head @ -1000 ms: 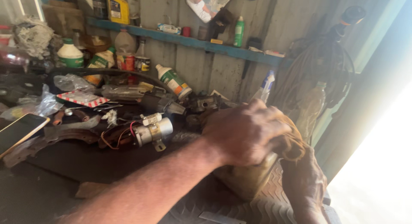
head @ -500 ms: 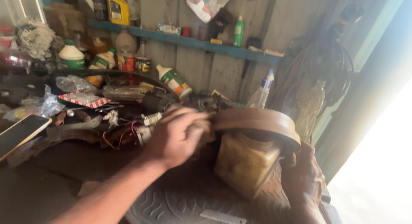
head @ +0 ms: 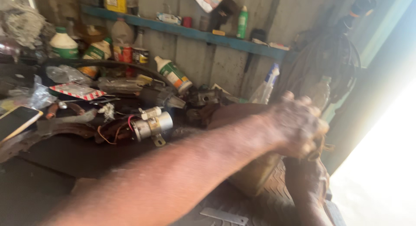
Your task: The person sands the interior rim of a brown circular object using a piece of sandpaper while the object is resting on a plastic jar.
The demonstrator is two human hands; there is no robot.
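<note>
My left hand [head: 298, 127] reaches across from the lower left and curls its fingers over the right rim of a brown round metal part [head: 234, 113]. That part sits on top of a yellowish, grimy container [head: 253, 176], which rests on a ribbed black rubber mat [head: 271, 204]. My right hand [head: 306, 179] comes up from the bottom right, directly under the left hand and against the container's right side. Its fingers are hidden, and both hands are blurred.
A small silver motor with red wires [head: 151, 125] lies left of the container among dark scrap parts. A phone [head: 15, 122] lies at the far left. Bottles [head: 173, 74] and a spray bottle [head: 266, 88] stand behind, under a blue shelf [head: 195, 33]. Hoses [head: 329, 57] hang at right. A flat metal strip [head: 223, 216] lies near the front.
My left hand has swept from the left side of the brown round part back to its right rim. The right hand stays low beside the container.
</note>
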